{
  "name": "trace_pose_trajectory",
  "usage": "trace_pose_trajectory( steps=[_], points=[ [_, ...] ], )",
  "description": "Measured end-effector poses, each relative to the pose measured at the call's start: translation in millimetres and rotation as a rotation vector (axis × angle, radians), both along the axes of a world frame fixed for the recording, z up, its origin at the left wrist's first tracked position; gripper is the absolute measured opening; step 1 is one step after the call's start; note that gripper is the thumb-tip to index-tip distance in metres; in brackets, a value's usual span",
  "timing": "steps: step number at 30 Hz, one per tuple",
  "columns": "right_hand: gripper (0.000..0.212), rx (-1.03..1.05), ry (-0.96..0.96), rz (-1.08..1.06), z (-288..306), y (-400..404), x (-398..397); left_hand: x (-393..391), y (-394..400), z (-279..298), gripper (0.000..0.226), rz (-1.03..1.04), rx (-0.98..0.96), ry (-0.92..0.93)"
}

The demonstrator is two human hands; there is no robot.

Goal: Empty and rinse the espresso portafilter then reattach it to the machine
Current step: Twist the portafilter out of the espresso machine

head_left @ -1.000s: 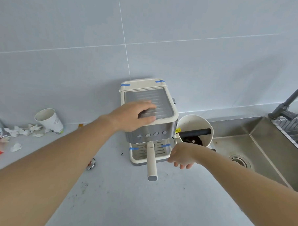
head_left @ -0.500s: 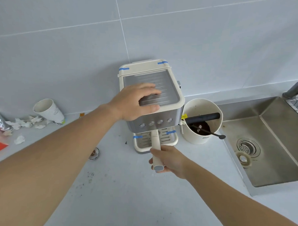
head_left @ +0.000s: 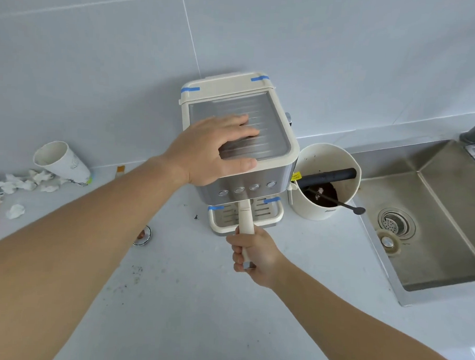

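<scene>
Pale grey tabletop (head_left: 198,300) running from the tiled wall to a stainless steel sink (head_left: 432,242) at the right. Cream and brushed-metal espresso machine (head_left: 272,165) standing against the wall, blue tape on its corners. Just right of it, near-touching, a round cream knock-box tub (head_left: 325,211) with a black bar across the top and dark grounds inside; thin dark spoon (head_left: 346,206) lying over its rim. Far left, a tipped white paper cup (head_left: 60,161) among crumpled paper scraps (head_left: 16,211).

Left hand (head_left: 210,151) flat on the machine's ridged top, fingers spread and pressing down, gripping nothing, bracing only. Right hand (head_left: 254,256) now wrapped around the long cream portafilter handle (head_left: 245,218), fingers closed on its outer end. Handle pointing straight out from under the button row, over the drip tray; basket end hidden under the machine's front, so locked or loose cannot be told.

Changed within the last second: right hand gone from hovering open beside the handle to a full grip, first loose near the tip, now firmer and lower. Left hand in the same bracing place throughout. View shifted downward and right, with more of the sink showing.

Meaning for the task: probably the very start, with the unlocking twist next and emptying and rinsing not yet begun. Knock-box and sink both close for those steps.
</scene>
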State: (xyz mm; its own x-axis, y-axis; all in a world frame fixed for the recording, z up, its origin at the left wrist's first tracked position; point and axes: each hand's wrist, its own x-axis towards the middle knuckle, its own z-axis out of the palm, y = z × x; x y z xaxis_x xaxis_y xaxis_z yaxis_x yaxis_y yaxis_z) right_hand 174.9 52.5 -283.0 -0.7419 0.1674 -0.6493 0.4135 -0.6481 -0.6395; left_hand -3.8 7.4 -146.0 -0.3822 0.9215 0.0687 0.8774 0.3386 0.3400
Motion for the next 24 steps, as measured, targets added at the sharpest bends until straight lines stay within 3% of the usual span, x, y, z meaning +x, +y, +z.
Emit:
trace_pose_trajectory(
  steps=[5,11,24],
  points=[
    [0.027,0.052,-0.020,-0.084,0.5,-12.5,-6.6,1.2,-0.5,0.0,0.071,0.001,0.014,0.000],
    [0.021,-0.063,-0.006,-0.283,2.4,-67.8,-52.3,1.5,-2.0,2.3,0.072,0.009,0.001,-0.018],
    [0.023,-0.090,0.020,-0.438,-8.7,-85.4,-95.9,2.9,-1.7,5.0,0.070,0.010,-0.024,-0.030]
  ],
)
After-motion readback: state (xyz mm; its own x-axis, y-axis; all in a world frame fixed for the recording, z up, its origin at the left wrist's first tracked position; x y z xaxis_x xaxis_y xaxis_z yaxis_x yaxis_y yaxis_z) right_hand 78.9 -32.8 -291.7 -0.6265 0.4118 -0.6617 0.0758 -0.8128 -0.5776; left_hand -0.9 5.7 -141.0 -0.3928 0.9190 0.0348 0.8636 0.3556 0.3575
